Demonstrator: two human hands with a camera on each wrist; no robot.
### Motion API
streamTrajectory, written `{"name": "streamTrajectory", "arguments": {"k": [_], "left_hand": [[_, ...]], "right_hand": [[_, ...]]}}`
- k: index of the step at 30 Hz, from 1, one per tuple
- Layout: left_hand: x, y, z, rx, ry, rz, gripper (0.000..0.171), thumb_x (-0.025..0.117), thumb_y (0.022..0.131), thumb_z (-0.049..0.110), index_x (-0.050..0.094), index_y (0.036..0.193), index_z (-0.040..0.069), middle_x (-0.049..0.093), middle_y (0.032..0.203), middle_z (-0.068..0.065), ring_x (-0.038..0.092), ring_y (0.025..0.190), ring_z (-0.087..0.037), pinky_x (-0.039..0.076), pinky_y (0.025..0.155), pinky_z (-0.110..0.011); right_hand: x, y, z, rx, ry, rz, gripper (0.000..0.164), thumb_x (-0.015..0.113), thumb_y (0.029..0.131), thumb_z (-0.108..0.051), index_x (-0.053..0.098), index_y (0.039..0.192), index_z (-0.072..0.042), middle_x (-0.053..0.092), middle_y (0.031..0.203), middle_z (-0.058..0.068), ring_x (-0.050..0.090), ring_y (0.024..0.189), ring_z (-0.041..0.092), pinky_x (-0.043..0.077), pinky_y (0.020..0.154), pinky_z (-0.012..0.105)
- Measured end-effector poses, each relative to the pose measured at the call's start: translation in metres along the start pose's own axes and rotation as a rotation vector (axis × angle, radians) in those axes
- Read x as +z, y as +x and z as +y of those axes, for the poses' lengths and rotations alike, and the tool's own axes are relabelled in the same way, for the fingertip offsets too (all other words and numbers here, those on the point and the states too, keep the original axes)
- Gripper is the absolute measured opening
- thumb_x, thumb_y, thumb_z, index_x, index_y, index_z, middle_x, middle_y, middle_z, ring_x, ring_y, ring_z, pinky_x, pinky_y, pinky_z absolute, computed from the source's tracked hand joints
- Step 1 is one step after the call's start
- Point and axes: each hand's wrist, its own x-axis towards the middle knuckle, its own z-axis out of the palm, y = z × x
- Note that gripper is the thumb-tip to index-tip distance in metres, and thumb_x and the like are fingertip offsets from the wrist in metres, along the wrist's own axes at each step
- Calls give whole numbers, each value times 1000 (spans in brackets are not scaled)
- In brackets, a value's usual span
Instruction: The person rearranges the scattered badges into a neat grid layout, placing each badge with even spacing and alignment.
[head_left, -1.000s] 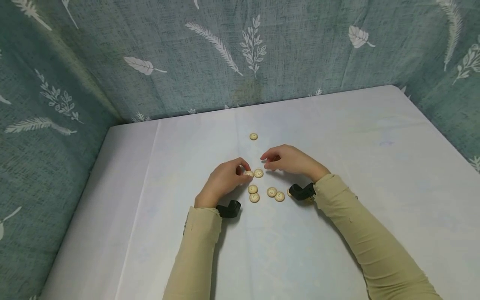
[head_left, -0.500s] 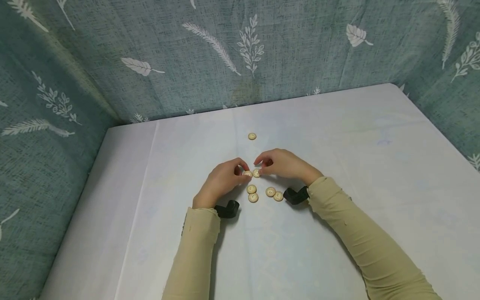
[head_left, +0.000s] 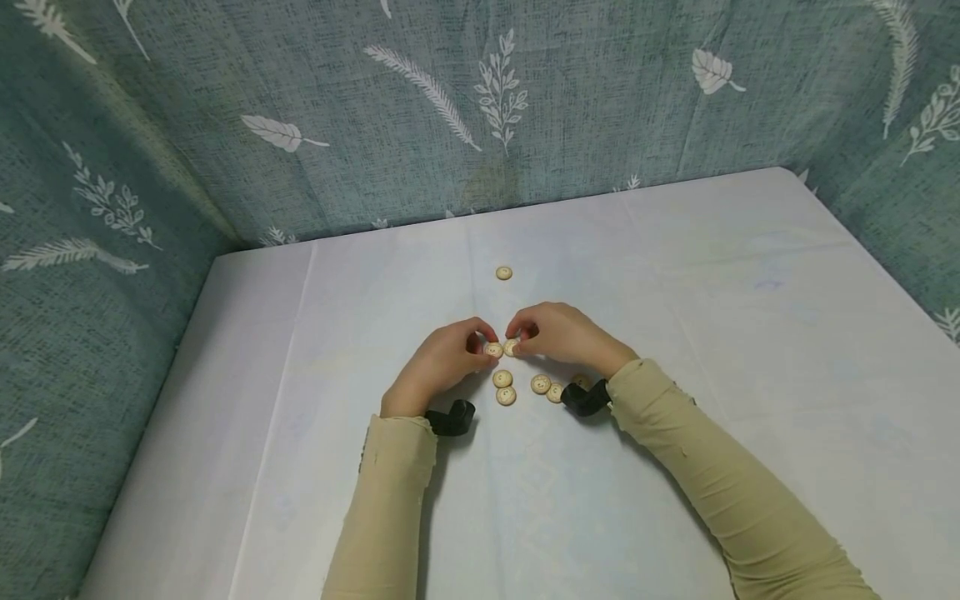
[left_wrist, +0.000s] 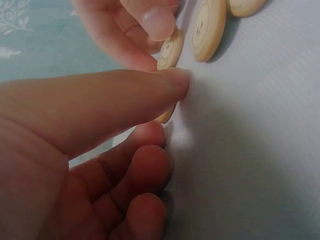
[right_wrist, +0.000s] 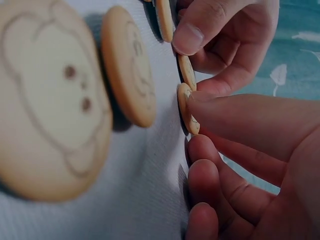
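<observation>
Two round wooden buttons with animal faces drawn on them lie side by side in the middle of the white table. My left hand point(head_left: 446, 357) pinches the left button point(head_left: 493, 350) between thumb and fingers. The right button point(head_left: 512, 347) is pinched by my right hand point(head_left: 566, 335). In the right wrist view these two buttons meet edge to edge, and the right thumb covers part of its button point(right_wrist: 186, 107). Just nearer, a touching pair has an upper button point(head_left: 502, 378) and a lower button point(head_left: 506, 396).
Right of that pair lie another button point(head_left: 541, 383) and its neighbour point(head_left: 555, 392). One more button point(head_left: 581, 382) is partly hidden by the black wrist camera point(head_left: 587, 398). A lone button point(head_left: 504, 272) lies farther back. Patterned green cloth point(head_left: 420, 125) hangs behind the table point(head_left: 360, 292).
My right hand has moved left and down onto the right button, and now pinches it with thumb and fingers. The left hand has kept its pinch almost in place.
</observation>
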Motion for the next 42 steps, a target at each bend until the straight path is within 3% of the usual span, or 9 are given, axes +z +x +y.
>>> {"name": "streamTrajectory", "arguments": {"k": [16,42], "left_hand": [[-2,0,1,16,-17,-2,20,67,79,20,58,96,16,51,73,-1,47,67,-15,38,63,-28],[1,0,0,-32,-12,19,19,67,79,27,58,95,20,52,74,-2,47,66,-16,37,61,-29]], "right_hand": [[0,-3,-1,7,-20,16,15,68,78,-22,58,86,-16,54,77,-3,48,72,14,37,66,29],[-3,0,1,4,86,-10,9,64,82,-22,61,88,-16,60,78,-3,52,69,14,41,63,29]]}}
